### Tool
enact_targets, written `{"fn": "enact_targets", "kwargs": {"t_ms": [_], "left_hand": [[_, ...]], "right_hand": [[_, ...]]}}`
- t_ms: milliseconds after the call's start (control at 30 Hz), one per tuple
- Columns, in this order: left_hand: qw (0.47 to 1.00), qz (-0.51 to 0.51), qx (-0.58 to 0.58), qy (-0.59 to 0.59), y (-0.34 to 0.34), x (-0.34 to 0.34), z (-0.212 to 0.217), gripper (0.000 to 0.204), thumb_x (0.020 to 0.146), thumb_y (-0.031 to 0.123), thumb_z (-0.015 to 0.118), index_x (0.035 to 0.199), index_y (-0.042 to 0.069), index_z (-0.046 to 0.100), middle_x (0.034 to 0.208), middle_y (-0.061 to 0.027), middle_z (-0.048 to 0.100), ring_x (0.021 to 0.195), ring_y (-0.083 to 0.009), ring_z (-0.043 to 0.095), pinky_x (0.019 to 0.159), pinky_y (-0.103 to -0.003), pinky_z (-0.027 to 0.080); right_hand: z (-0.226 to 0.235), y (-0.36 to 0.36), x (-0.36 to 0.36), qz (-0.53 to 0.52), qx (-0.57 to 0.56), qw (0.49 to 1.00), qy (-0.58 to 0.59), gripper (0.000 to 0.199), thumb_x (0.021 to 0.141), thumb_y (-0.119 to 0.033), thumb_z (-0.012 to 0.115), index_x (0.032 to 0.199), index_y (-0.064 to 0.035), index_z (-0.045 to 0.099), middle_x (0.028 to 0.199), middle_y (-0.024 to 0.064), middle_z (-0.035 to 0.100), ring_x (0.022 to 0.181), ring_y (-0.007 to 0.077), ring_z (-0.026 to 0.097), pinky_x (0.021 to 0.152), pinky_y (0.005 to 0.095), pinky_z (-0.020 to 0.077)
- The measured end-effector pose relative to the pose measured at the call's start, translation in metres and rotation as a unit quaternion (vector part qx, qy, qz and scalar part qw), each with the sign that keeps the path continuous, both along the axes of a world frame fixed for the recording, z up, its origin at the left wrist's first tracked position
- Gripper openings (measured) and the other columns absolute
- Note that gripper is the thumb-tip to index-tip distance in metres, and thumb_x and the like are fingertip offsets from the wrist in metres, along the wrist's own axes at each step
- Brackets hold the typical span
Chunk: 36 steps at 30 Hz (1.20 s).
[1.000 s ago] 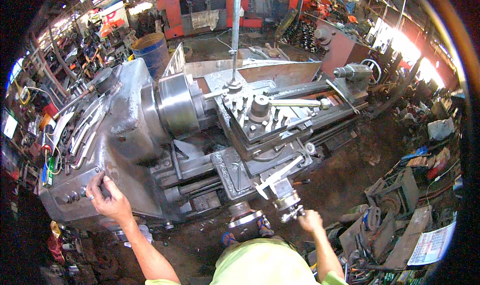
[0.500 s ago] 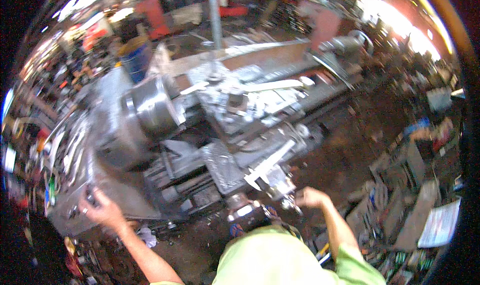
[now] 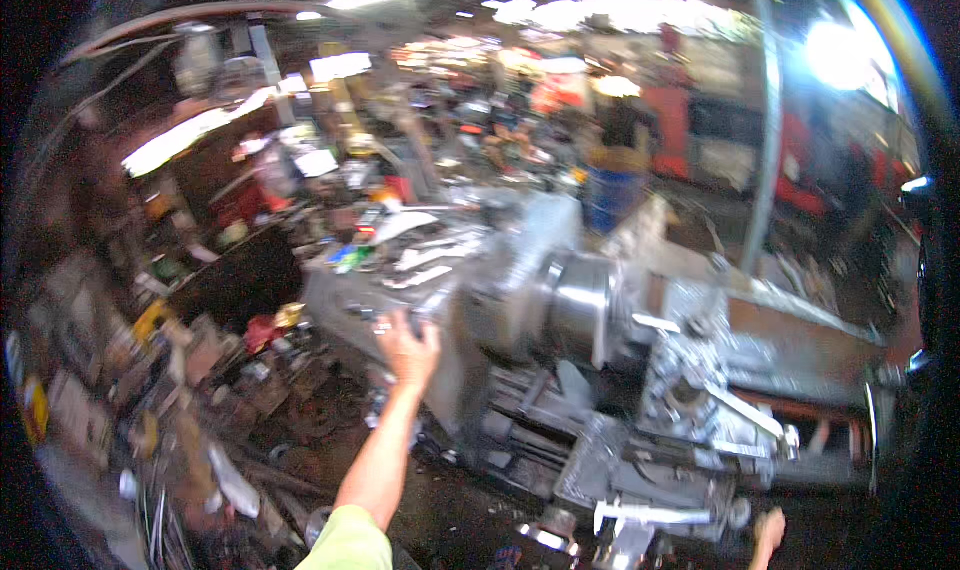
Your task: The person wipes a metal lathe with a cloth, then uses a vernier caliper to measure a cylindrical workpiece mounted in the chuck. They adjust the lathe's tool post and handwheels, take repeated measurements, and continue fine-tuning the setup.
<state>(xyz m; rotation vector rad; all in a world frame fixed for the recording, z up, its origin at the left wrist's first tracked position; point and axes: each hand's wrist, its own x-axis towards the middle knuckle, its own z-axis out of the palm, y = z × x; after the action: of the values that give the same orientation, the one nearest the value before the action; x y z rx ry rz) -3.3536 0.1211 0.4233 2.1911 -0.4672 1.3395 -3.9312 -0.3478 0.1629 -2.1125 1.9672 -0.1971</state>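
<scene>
A metalworking lathe stands in front of me, its shiny round chuck (image 3: 588, 305) facing right. My left hand (image 3: 408, 355) reaches to the front of the headstock (image 3: 340, 305), thumb and fingers around a small dark knob; blur hides the exact grip. At the lower right edge, my right hand (image 3: 769, 532) is curled closed beside the carriage; what it holds, if anything, I cannot make out. A vernier caliper (image 3: 660, 516) lies on the carriage, left of my right hand. Behind it sits the tool post (image 3: 690, 385) with a long, pale lever handle (image 3: 745, 412).
Loose tools (image 3: 430, 255) are strewn on top of the headstock. A blue drum (image 3: 612, 198) stands behind it, and an upright pole (image 3: 768, 140) rises behind the bed. Metal scrap (image 3: 200, 400) piles up at the left. Most of the view is smeared by motion.
My view has swung left and up, so the lathe sits further right and lower. My left hand stays at the headstock knob, my right hand by the carriage.
</scene>
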Motion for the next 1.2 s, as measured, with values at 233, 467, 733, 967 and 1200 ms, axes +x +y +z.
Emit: {"fn": "enact_targets", "kwargs": {"t_ms": [233,467,733,967,1200], "left_hand": [[0.999,-0.028,0.032,0.032,0.011,0.004,0.005,0.037,0.078,0.017,0.066,0.110,0.002,0.057,0.105,-0.0224,0.057,0.104,-0.0409,0.050,0.096,-0.052,0.038],[0.999,-0.041,0.009,0.005,0.008,0.005,-0.003,0.037,0.078,0.017,0.066,0.111,0.002,0.056,0.104,-0.0222,0.055,0.103,-0.0404,0.049,0.096,-0.052,0.037],[0.995,-0.091,-0.034,0.013,0.016,0.003,-0.004,0.039,0.077,0.017,0.066,0.111,0.001,0.058,0.103,-0.0235,0.054,0.103,-0.0420,0.048,0.095,-0.053,0.038],[0.986,-0.152,-0.074,-0.003,0.023,0.006,-0.002,0.035,0.073,0.012,0.068,0.106,0.003,0.060,0.099,-0.0197,0.055,0.097,-0.0382,0.050,0.090,-0.050,0.040],[0.978,-0.192,-0.080,0.017,0.028,0.006,-0.002,0.034,0.076,0.013,0.065,0.107,0.000,0.058,0.101,-0.0232,0.053,0.103,-0.0404,0.048,0.095,-0.052,0.038]], "right_hand": [[-0.027,0.014,-0.022,0.057,0.113,0.982,0.138,0.037,0.091,-0.035,0.053,0.108,-0.0066,0.069,0.109,0.0221,0.068,0.100,0.0376,0.066,0.080,0.0512,0.0535],[0.087,0.083,0.025,0.176,-0.194,0.955,-0.138,0.028,0.088,-0.027,0.063,0.103,-0.0044,0.070,0.099,0.0185,0.070,0.092,0.0361,0.067,0.079,0.0425,0.0531],[0.141,0.213,0.120,0.397,-0.110,0.911,-0.012,0.039,0.073,-0.019,0.073,0.110,-0.0086,0.066,0.122,0.0171,0.060,0.116,0.0392,0.051,0.093,0.0530,0.0432],[0.135,0.228,0.142,0.320,-0.067,0.940,0.093,0.043,0.078,-0.022,0.071,0.119,-0.0121,0.066,0.136,0.0227,0.050,0.122,0.0399,0.047,0.094,0.0552,0.0431],[0.115,0.240,0.147,0.292,-0.087,0.943,0.136,0.046,0.080,-0.024,0.069,0.126,-0.0166,0.063,0.133,0.0201,0.053,0.124,0.0385,0.048,0.098,0.0556,0.0398]]}}
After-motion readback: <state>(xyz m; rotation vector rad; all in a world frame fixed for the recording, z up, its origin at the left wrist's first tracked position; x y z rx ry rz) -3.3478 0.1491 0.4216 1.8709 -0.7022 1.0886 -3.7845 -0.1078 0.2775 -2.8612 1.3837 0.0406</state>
